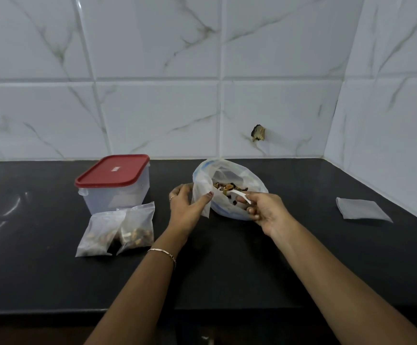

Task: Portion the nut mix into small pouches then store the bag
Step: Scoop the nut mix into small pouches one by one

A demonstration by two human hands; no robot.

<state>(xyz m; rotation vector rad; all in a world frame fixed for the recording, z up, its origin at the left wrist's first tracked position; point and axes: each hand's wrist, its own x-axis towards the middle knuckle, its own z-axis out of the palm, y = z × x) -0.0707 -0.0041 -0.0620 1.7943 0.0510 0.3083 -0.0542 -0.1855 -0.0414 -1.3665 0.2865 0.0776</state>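
Note:
A large clear bag of nut mix (248,178) lies open on the black counter (227,265), its mouth toward me. My left hand (186,207) pinches a small empty clear pouch (202,195) upright at the bag's mouth. My right hand (264,212) holds a white plastic spoon (239,195) whose bowl reaches into the nuts. Two filled small pouches (97,232) (137,227) lie side by side to the left.
A clear plastic container with a red lid (114,183) stands behind the filled pouches. One flat empty pouch (361,211) lies at the right near the tiled corner wall. The counter's front edge runs below my forearms.

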